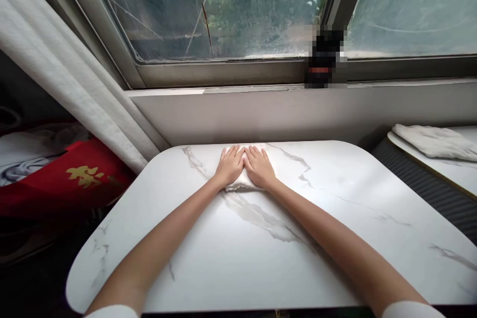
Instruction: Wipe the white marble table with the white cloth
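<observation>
A folded white cloth lies on the white marble-patterned table near its far edge. My left hand rests flat on the left part of the cloth, fingers stretched forward. Beside it, my right hand lies palm down on the right part, its fingers extended too. Both hands angle inward and meet near the thumbs and index fingers. Most of the cloth is hidden under them; its near edge shows between the wrists.
A wall and a window stand beyond the table. A pale curtain hangs at the left, above a red bag with gold print. At the right, another white cloth lies on a second marble-patterned surface beside dark ribbed material.
</observation>
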Motion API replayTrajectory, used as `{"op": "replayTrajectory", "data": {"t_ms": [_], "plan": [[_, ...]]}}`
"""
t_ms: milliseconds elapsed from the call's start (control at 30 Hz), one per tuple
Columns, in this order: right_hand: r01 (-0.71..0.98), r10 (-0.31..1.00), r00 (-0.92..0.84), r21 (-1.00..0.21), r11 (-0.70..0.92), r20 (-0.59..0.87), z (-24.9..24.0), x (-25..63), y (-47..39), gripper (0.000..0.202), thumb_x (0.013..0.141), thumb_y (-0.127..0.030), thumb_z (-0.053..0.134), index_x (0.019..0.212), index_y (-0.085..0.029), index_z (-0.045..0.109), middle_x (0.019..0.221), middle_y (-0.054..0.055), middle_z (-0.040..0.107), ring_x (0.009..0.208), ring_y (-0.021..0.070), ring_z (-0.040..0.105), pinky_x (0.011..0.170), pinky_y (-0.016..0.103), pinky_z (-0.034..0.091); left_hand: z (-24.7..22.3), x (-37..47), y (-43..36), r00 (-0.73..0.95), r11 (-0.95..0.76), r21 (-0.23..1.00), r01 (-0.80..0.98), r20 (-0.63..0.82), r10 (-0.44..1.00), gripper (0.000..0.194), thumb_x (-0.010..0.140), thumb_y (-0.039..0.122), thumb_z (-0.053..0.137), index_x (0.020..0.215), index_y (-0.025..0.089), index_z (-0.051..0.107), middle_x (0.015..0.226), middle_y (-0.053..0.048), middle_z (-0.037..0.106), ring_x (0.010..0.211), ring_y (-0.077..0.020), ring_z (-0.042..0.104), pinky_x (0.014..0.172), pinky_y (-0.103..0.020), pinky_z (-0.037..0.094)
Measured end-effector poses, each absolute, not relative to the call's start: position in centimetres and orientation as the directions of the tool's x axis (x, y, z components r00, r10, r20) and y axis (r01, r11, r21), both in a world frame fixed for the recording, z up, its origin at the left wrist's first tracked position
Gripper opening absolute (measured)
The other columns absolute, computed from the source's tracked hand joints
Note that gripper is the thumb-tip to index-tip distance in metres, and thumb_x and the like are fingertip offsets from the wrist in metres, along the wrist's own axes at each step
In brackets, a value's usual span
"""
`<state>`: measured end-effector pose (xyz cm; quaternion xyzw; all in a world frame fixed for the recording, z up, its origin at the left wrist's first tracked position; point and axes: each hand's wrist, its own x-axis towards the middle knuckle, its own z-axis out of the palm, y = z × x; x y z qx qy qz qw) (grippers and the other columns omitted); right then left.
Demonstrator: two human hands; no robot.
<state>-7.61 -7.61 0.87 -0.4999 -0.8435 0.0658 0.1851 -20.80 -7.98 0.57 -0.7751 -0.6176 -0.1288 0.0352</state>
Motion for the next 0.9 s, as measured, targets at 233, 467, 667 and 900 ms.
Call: {"op": "replayTrajectory", "data": {"t_ms": [233, 467, 667, 900], "plan": [[0.651, 0.844, -0.524, -0.586, 0.482, 0.113, 0.8, -4.7, -20.7, 0.057, 0.091, -0.03, 0.033, 0.146, -0.017, 0.02, 0.151, 0.006, 0.017, 0.14, 0.0184, 0.008, 0.114, 0.048, 0.006, 0.9, -20.3, -21.5, 0.328, -0.355, 0.089, 0.931, 0.224, 0.918, 0.047, 0.096, 0.028, 0.026, 0.142, 0.016, 0.032, 0.148, -0.008, 0.029, 0.138, -0.0207, 0.019, 0.113, -0.046, 0.012], [0.46, 0.664, -0.736, -0.618, 0.637, 0.136, 0.9, -2.7, -28.7, 0.081, 0.086, -0.027, 0.044, 0.145, -0.022, -0.01, 0.152, 0.006, 0.002, 0.139, 0.0264, -0.002, 0.111, 0.057, 0.009, 1.3, -20.6, -31.5, 0.395, -0.412, 0.048, 0.91, 0.202, 0.896, 0.056, 0.094, 0.026, 0.031, 0.147, 0.017, 0.015, 0.151, -0.007, 0.019, 0.139, -0.025, 0.012, 0.113, -0.049, 0.013], [0.581, 0.669, -0.738, -0.421, 0.697, 0.09, 1.8, -6.0, -24.1, 0.065, 0.09, -0.032, 0.033, 0.147, -0.012, 0.008, 0.152, 0.011, 0.008, 0.139, 0.0266, 0.0, 0.112, 0.054, 0.006, 1.1, -22.7, -27.1, 0.322, -0.336, 0.057, 0.94, 0.178, 0.93, 0.052, 0.095, 0.027, 0.027, 0.145, 0.013, 0.023, 0.15, -0.008, 0.024, 0.139, -0.0223, 0.016, 0.113, -0.046, 0.014], [0.706, 0.737, -0.646, -0.213, 0.675, 0.198, 1.1, -14.8, -11.2, 0.066, 0.091, -0.037, 0.025, 0.143, 0.002, 0.02, 0.149, 0.02, 0.021, 0.139, 0.0299, 0.013, 0.111, 0.052, 0.005, 0.6, -29.7, -12.0, 0.289, -0.303, 0.073, 0.95, 0.155, 0.945, 0.05, 0.095, 0.028, 0.024, 0.14, 0.008, 0.032, 0.146, -0.011, 0.032, 0.137, -0.0208, 0.023, 0.112, -0.044, 0.012]]}}
